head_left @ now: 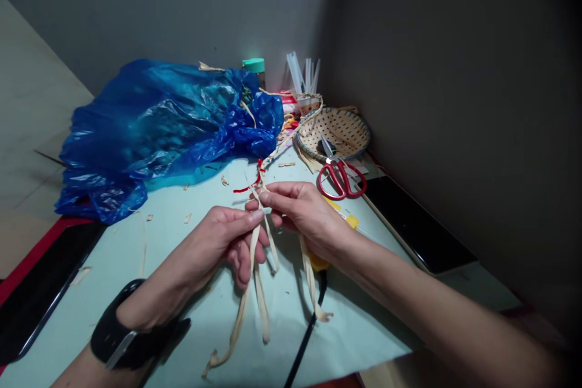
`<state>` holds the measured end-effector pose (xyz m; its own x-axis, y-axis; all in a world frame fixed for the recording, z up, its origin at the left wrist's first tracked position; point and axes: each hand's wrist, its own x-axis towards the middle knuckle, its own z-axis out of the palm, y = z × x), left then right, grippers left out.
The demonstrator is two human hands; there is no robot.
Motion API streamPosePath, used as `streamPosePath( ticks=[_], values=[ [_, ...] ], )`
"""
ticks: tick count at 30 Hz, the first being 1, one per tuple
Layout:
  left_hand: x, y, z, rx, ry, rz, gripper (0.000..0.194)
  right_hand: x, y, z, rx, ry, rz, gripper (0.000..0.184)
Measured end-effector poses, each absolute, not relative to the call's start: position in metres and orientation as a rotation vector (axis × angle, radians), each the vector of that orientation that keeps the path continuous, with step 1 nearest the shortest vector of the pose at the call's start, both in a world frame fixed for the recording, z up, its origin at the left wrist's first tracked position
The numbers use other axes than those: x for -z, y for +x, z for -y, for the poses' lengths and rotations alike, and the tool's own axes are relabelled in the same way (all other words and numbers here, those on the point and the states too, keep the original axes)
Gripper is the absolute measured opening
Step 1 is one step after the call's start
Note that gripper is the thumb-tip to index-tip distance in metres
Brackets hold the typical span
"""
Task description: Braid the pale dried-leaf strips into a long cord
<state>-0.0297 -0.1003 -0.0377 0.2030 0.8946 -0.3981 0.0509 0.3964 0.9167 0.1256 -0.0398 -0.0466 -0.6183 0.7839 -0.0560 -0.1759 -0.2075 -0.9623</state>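
Note:
Several pale, flat fibre strands (255,242) hang between my hands, their loose ends trailing toward me over the table. My left hand (234,236) pinches one strand between thumb and fingers. Close beside it, my right hand (300,209) grips the strands a little higher, near where they meet. Beyond the fingertips a red tie (248,188) is wound around the work. From there a twisted pale cord (286,140) runs back toward a woven basket. Another strand (309,282) dangles beneath my right hand. My curled fingers hide part of the join.
A blue plastic bag (168,115) bulges at the back left. Red-handled scissors (339,176) rest against the shallow woven basket (357,130). A phone (416,224) lies at right, a dark flat device (50,279) at left. Under my right hand is a yellow tool (318,262) with a black cable (302,342).

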Motion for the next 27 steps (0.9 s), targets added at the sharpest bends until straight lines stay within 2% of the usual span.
streamPosePath(
  ticks=[5, 9, 11, 13, 15, 19, 21, 24, 27],
  values=[
    [0.043, -0.022, 0.102, -0.807, 0.988, -1.244, 0.048, 0.046, 0.125, 0.042, -1.917, -0.706, 1.397, 0.020],
    [0.037, -0.022, 0.101, -0.717, 1.008, -1.307, 0.050, 0.047, 0.123, 0.044, -1.945, -0.750, 1.354, 0.019],
    [0.030, -0.027, 0.099, -0.738, 1.088, -1.477, 0.041, 0.047, 0.123, 0.044, -1.919, -0.784, 1.370, 0.020],
    [0.025, -0.034, 0.096, -0.911, 1.180, -1.624, 0.028, 0.047, 0.123, 0.043, -1.899, -0.803, 1.401, 0.022],
    [0.026, -0.037, 0.093, -1.047, 1.144, -1.496, 0.014, 0.047, 0.122, 0.044, -1.905, -0.804, 1.406, 0.023],
    [0.038, -0.033, 0.089, -1.058, 0.826, -1.092, 0.011, 0.047, 0.120, 0.044, -1.946, -0.773, 1.364, 0.020],
    [0.043, -0.029, 0.089, -1.097, 0.755, -1.039, 0.010, 0.048, 0.120, 0.044, -1.864, -0.793, 1.455, 0.021],
    [0.047, -0.025, 0.090, -1.123, 0.770, -1.081, 0.008, 0.052, 0.122, 0.042, -1.564, -0.840, 1.730, 0.024],
    [0.047, -0.022, 0.092, -1.142, 0.782, -1.176, 0.011, 0.057, 0.123, 0.042, -1.348, -0.884, 1.907, 0.015]
  ],
)
